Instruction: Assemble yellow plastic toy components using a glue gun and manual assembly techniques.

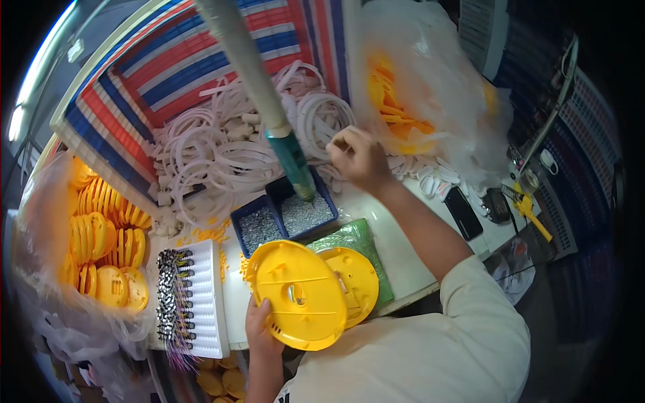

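Observation:
My left hand (262, 326) grips the near left edge of a round yellow plastic shell (306, 312), tilted with its ribbed inner side showing. A second round yellow shell (365, 279) sits partly hidden behind it. My right hand (359, 158) is raised beside a heap of white plastic rings (322, 114), fingers curled together; whatever they hold, if anything, is too small to make out. Between the hands stands a dark blue two-part tray (334, 207) of small metal pieces that look like screws. A pale tube with a teal lower end (290, 161) points down into it.
A bag of stacked yellow shells (101, 235) is at left, near a white tray (208, 302) of wired parts. A green plastic packet (349, 235) lies behind the shells. At right are a clear bag (430, 80) of yellow parts and a black phone (463, 213).

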A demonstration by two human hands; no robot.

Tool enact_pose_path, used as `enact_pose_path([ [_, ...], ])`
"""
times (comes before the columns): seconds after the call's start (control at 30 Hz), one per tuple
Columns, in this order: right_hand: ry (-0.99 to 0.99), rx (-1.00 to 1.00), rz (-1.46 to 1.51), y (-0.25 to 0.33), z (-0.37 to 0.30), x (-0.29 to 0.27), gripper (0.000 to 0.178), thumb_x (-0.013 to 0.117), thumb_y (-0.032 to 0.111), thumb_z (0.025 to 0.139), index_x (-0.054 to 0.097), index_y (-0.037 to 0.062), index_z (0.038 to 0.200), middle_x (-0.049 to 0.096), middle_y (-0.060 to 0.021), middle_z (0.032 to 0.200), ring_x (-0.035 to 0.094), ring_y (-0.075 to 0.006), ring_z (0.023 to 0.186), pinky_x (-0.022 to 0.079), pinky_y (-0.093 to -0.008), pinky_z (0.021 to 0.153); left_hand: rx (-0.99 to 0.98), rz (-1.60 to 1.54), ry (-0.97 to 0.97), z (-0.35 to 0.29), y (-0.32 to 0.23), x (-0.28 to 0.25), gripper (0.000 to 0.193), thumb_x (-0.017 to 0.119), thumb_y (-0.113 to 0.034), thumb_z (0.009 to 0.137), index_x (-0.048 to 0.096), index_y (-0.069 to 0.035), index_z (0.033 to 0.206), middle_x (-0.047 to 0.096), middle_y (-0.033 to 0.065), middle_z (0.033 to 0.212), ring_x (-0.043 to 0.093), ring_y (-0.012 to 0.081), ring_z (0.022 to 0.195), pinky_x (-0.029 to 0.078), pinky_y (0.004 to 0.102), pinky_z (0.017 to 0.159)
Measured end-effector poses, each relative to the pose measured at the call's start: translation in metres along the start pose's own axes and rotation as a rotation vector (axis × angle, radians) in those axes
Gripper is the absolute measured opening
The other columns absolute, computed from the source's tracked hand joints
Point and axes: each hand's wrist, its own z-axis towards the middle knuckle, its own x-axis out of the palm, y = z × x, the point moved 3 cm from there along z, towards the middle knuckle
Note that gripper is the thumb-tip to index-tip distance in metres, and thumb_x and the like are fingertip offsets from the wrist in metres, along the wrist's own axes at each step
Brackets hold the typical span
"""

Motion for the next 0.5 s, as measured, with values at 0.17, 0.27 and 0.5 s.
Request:
enact_pose_path([
  [0.17, 0.233, -0.035, -0.541, -0.087, 0.0, 0.059, 0.029, 0.078, 0.027, 0.079, 0.071, 0.0056, 0.097, 0.071, -0.0156, 0.097, 0.07, -0.0353, 0.094, 0.056, -0.0475, 0.084, -0.058, -0.1, -0.013, -0.033, 0.001, -0.045, 0.062, 0.057, -0.018, 0.096, 0.039, 0.007, 0.15, 0.057, 0.0242, 0.144, 0.062, 0.0348, 0.129, 0.05, 0.0447, 0.11],
  [0.27, 0.291, -0.096, -0.653, -0.105, 0.003, 0.082, 0.032, 0.077, 0.029, 0.077, 0.073, 0.006, 0.099, 0.073, -0.0173, 0.099, 0.071, -0.0361, 0.101, 0.056, -0.0511, 0.088, -0.147, -0.087, 0.018, -0.047, 0.0, -0.038, 0.069, 0.059, -0.025, 0.094, 0.038, 0.008, 0.151, 0.054, 0.0244, 0.147, 0.057, 0.0346, 0.135, 0.046, 0.0438, 0.114],
  [0.5, 0.116, -0.064, -0.684, -0.081, 0.018, 0.037, 0.026, 0.074, 0.033, 0.089, 0.07, 0.0086, 0.097, 0.07, -0.0129, 0.101, 0.071, -0.034, 0.094, 0.056, -0.0465, 0.081, -0.175, 0.053, 0.033, -0.062, -0.002, -0.036, 0.082, 0.068, -0.033, 0.084, 0.042, 0.007, 0.151, 0.059, 0.0211, 0.143, 0.062, 0.0318, 0.129, 0.048, 0.0409, 0.11],
])
